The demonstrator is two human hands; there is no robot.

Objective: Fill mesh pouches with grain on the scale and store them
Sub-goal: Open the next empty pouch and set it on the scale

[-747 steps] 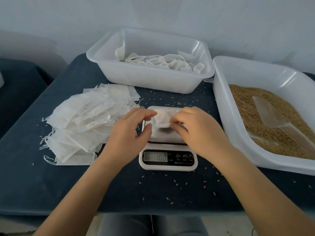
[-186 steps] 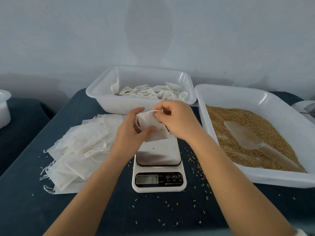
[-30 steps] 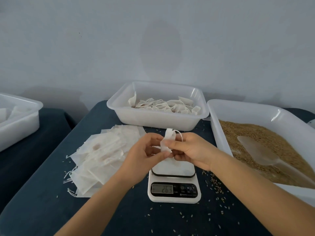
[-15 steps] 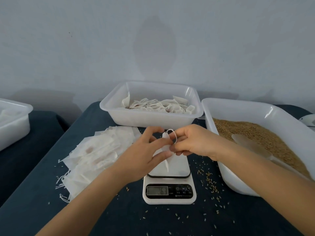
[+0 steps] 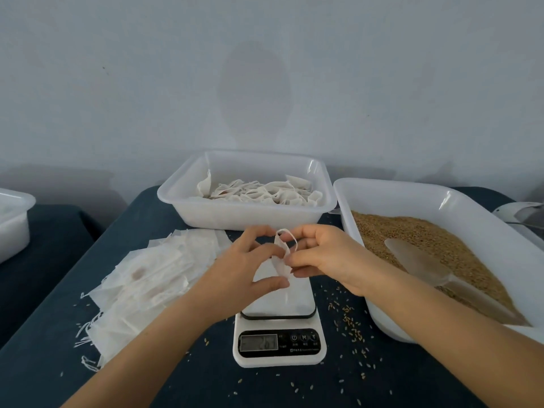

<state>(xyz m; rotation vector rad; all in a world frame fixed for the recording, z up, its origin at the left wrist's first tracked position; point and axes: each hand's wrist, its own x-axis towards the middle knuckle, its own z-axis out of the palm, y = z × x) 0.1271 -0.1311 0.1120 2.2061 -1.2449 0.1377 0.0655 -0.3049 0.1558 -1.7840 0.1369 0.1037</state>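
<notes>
- Left hand (image 5: 250,265) and right hand (image 5: 321,257) both pinching one small white mesh pouch (image 5: 279,262), held just above scale (image 5: 279,328) platform.
- Drawstring loop (image 5: 290,238) sticking up between fingertips, right fingers at the string.
- Scale display lit, digits blurred, unreadable.
- Stack of flat empty pouches (image 5: 147,278) lying left of scale on dark blue table (image 5: 44,343).
- White tub (image 5: 247,213) behind scale, filled pouches (image 5: 265,192) inside.
- Large white tray (image 5: 459,207) right of scale, holding grain (image 5: 418,234) with translucent scoop (image 5: 412,257) resting on it.
- Loose grains (image 5: 350,319) scattered on table around scale.
- Another white tub (image 5: 11,225) at far left edge, contents unclear.
</notes>
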